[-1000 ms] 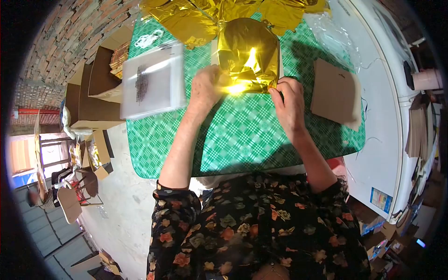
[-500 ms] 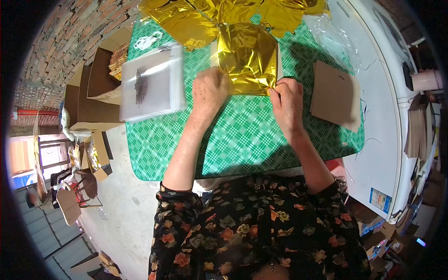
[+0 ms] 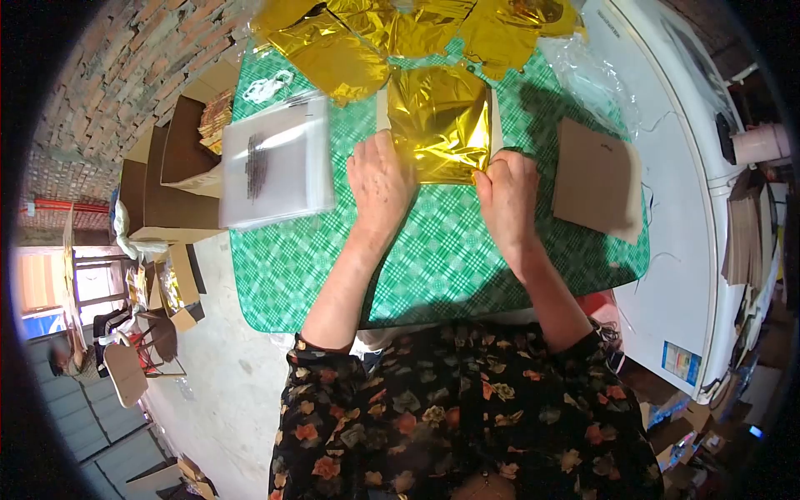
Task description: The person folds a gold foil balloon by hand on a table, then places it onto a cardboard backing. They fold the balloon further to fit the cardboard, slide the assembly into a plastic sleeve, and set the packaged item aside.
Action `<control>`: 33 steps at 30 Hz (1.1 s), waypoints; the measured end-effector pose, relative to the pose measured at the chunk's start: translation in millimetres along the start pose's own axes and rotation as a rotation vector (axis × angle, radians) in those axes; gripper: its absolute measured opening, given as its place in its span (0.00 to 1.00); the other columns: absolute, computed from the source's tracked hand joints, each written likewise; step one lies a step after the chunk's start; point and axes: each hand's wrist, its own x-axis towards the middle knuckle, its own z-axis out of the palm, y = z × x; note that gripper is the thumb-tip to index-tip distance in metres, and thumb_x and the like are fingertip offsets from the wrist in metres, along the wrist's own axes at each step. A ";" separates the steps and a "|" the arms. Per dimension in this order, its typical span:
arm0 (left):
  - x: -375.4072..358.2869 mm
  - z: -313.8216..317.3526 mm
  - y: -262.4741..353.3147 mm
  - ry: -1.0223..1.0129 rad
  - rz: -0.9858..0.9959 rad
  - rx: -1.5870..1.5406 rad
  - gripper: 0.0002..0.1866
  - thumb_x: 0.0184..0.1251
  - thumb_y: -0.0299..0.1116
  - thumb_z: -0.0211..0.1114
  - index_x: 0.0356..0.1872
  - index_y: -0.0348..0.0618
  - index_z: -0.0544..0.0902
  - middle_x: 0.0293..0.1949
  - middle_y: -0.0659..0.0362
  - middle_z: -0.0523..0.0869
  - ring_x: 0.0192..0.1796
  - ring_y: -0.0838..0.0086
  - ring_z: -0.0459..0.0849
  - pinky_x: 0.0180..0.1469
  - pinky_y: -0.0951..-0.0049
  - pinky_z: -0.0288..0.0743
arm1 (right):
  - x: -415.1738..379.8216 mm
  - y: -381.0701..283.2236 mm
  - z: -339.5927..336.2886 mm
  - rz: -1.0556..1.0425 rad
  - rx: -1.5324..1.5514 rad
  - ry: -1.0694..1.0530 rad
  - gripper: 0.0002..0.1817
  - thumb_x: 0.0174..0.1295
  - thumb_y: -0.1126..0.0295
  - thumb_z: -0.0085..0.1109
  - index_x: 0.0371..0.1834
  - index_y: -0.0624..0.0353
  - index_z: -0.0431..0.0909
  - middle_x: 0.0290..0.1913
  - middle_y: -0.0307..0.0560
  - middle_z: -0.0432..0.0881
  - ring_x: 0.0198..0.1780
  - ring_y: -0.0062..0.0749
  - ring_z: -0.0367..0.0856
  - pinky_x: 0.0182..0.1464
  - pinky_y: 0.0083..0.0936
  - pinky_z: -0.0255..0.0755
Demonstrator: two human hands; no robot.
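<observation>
A folded piece of gold foil (image 3: 439, 121) lies over a pale card on the green checked tablecloth (image 3: 433, 250). My left hand (image 3: 381, 179) rests at the foil's lower left edge, its fingertips pressed on the card and foil. At the lower right corner my right hand (image 3: 507, 196) pinches the foil between thumb and curled fingers. More gold foil sheets (image 3: 342, 58) are spread at the top of the table. A stack of clear plastic bags (image 3: 279, 167) is left of my left hand, and a stack of brown cards (image 3: 597, 179) is right of my right hand.
Open cardboard boxes (image 3: 171, 196) stand left of the table. White string (image 3: 268, 86) lies at the upper left of the cloth, clear plastic wrap (image 3: 587, 79) at the upper right. A white refrigerator (image 3: 675, 233) stands along the right side. A folding chair (image 3: 125, 375) is at the lower left.
The foil and table sit slightly lower in view. My left hand has shifted a little right and looks flatter on the foil's edge. My right hand still pinches the corner.
</observation>
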 end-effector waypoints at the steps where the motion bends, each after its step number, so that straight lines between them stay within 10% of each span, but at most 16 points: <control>1: 0.2 -1.4 -0.7 0.036 0.006 -0.033 0.17 0.68 0.30 0.71 0.54 0.37 0.78 0.40 0.50 0.84 0.43 0.52 0.82 0.48 0.52 0.75 | -0.4 0.3 1.7 -0.001 -0.004 0.001 0.12 0.61 0.71 0.73 0.41 0.63 0.79 0.50 0.52 0.78 0.54 0.54 0.74 0.61 0.50 0.67; 6: 7.9 -27.9 17.8 0.061 0.113 -0.114 0.28 0.68 0.32 0.72 0.64 0.32 0.73 0.58 0.42 0.79 0.61 0.42 0.77 0.64 0.47 0.71 | -1.6 -1.2 3.9 0.005 -0.032 0.016 0.15 0.59 0.72 0.74 0.44 0.65 0.80 0.52 0.51 0.78 0.55 0.52 0.74 0.61 0.48 0.67; 12: -25.1 -17.6 48.5 -0.254 0.264 -0.090 0.42 0.73 0.57 0.66 0.81 0.44 0.68 0.82 0.36 0.59 0.84 0.35 0.54 0.84 0.38 0.50 | -1.3 -3.8 0.5 -0.002 -0.038 0.014 0.15 0.59 0.73 0.74 0.44 0.65 0.79 0.52 0.51 0.78 0.55 0.51 0.74 0.62 0.47 0.67; 28: -34.2 -5.4 43.3 -0.340 0.234 0.023 0.40 0.78 0.65 0.55 0.81 0.52 0.69 0.84 0.35 0.53 0.84 0.27 0.47 0.83 0.33 0.44 | 27.6 24.8 -0.6 -0.042 0.129 0.060 0.11 0.62 0.66 0.70 0.41 0.61 0.83 0.40 0.51 0.81 0.46 0.53 0.78 0.50 0.46 0.72; 31: -33.8 -5.8 43.1 -0.338 0.241 0.041 0.40 0.78 0.66 0.55 0.81 0.52 0.69 0.84 0.35 0.54 0.83 0.26 0.48 0.83 0.32 0.45 | 65.0 36.4 -4.5 0.057 0.318 -0.233 0.17 0.65 0.58 0.70 0.41 0.65 0.85 0.35 0.54 0.84 0.42 0.55 0.82 0.46 0.46 0.75; 33: -33.3 -5.9 43.5 -0.347 0.236 0.037 0.40 0.78 0.66 0.55 0.81 0.53 0.69 0.84 0.35 0.53 0.83 0.26 0.48 0.82 0.32 0.45 | 91.2 45.2 6.7 0.260 0.393 -0.343 0.22 0.74 0.52 0.66 0.41 0.67 0.84 0.31 0.48 0.85 0.31 0.36 0.79 0.37 0.33 0.73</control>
